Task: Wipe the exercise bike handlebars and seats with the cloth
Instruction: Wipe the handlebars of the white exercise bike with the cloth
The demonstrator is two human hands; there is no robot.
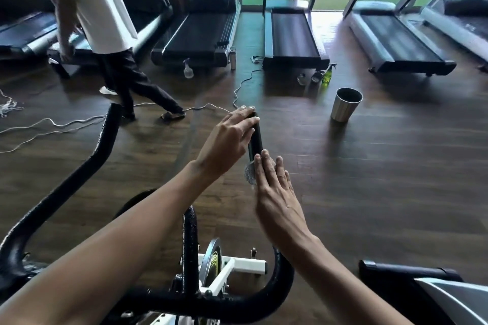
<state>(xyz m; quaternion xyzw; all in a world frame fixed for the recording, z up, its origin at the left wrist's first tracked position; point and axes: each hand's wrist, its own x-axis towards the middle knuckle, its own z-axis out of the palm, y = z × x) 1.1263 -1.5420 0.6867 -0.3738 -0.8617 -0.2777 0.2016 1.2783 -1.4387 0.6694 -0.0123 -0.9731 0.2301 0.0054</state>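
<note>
Nearest the viewer, below both forearms, runs the black crossbar of the handlebars [224, 303], beaded with droplets. From it the right horn [256, 140] rises between the two hands. The right hand [274, 192] lies low on this horn, fingers straight and together, pressing the grey cloth [249, 174] flat against the grip. Only an edge of the cloth shows, at the hand's left side. Just beyond, the left hand [229, 140] steadies the horn's tip, its fingers curled over the end. Good practice here would be to keep the tip braced, wrap the cloth round the grip rather than press one face, and draw it toward the left hand in one even stroke. The left horn [105, 145], well to the left of the left hand, looks wet and probably awaits wiping. No seat is in view. Beyond the hands stand a steel bin [346, 108] and treadmills [293, 34].
</note>
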